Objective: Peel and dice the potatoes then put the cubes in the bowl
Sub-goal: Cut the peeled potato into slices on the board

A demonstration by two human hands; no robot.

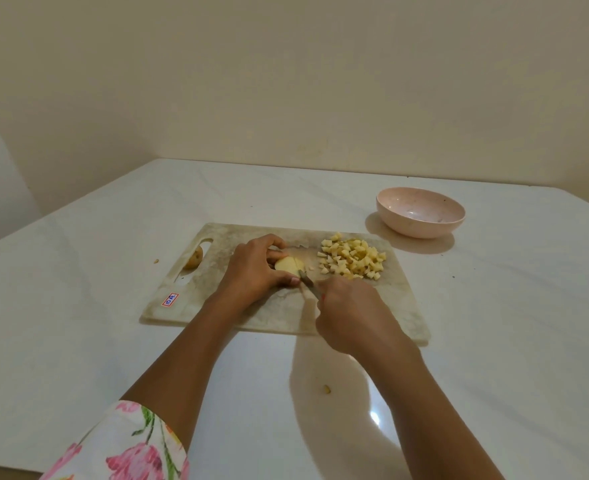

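Pinning the peeled potato half (287, 265) cut-side down on the cutting board (237, 313) with curled fingers, the left hand (256, 268) steadies it while the right hand (350, 306) grips what seems a small knife (308, 284), diced cubes (351, 260) piled toward the empty pink bowl (421, 212).
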